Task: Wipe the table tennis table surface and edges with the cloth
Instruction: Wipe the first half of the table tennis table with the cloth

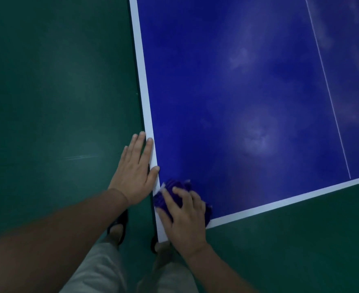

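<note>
My right hand [182, 216] is on the cloth [175, 192]. My fingers are spread and bent a little over it, and they press it down on the desk [227, 85]. The cloth is purple and bunched up. It sits at the near corner of the desk, on the blue top, and it touches the white line [148, 115] on the left side. A bit of cloth pokes out past my fingers on both sides.

My left hand [135, 173] holds nothing. Its fingers are straight and close together. It lies flat against the left edge of the desk, just beside the cloth but not touching it. My thumb and one fingertip rest on the white line.

The blue top has pale, cloudy smears on it. A thin white line [327, 87] runs down the middle of the top to the white line along the near edge.

The floor [54, 92] is dark green. Below my arms I can see my light shorts [102, 269] and my feet. My left foot is in a dark sandal [119, 226].
</note>
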